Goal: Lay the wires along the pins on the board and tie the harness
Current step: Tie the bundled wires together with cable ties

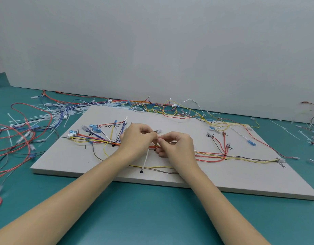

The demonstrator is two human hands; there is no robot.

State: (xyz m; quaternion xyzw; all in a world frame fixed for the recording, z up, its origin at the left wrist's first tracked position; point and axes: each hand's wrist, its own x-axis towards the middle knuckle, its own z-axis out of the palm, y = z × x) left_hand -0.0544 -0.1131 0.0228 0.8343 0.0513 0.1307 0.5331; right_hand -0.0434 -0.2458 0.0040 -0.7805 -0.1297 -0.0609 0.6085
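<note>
Both hands meet mid-board, fingers curled; the left hand and right hand pinch a white cable tie over the wire bundle, the exact grip hidden behind knuckles; the board has bare room toward its near edge; loose wires crowd the green table at left, cut off by the frame.
</note>
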